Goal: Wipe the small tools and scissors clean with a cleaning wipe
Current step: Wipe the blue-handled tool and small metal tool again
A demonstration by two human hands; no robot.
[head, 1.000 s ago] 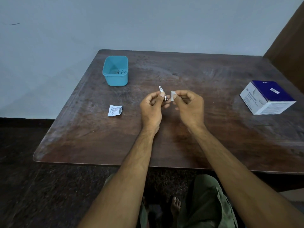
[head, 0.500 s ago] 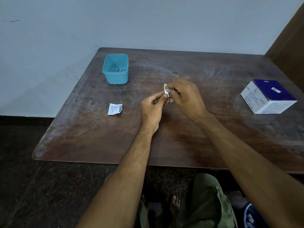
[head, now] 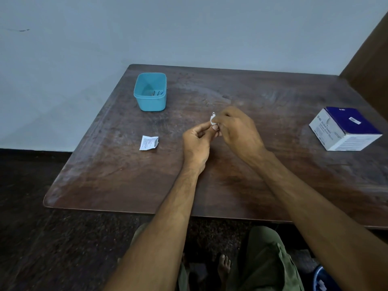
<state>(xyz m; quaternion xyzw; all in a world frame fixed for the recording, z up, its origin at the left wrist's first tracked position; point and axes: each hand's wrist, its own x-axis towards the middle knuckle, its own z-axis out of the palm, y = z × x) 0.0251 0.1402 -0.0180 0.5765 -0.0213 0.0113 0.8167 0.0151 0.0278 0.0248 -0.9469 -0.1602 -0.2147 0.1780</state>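
Observation:
Over the middle of the brown table [head: 231, 185] my left hand [head: 198, 143] pinches the lower end of a small metal nail clipper [head: 214, 113], whose tip just pokes out above the wipe. My right hand [head: 237, 129] holds a small white cleaning wipe [head: 212, 120] folded around the clipper, so most of the tool is hidden. A turquoise plastic tub [head: 150, 92] at the back left holds a few thin metal tools, too dim to tell apart.
A torn white wipe sachet [head: 148, 142] lies left of my hands. A blue and white box of alcohol swabs [head: 344, 129] stands at the right edge. The table's front edge runs just above my knees. A wall closes the back.
My right hand has moved left onto the clipper and wrapped the wipe around it; a second ago the wipe was held beside the bare clipper. The left hand has barely moved.

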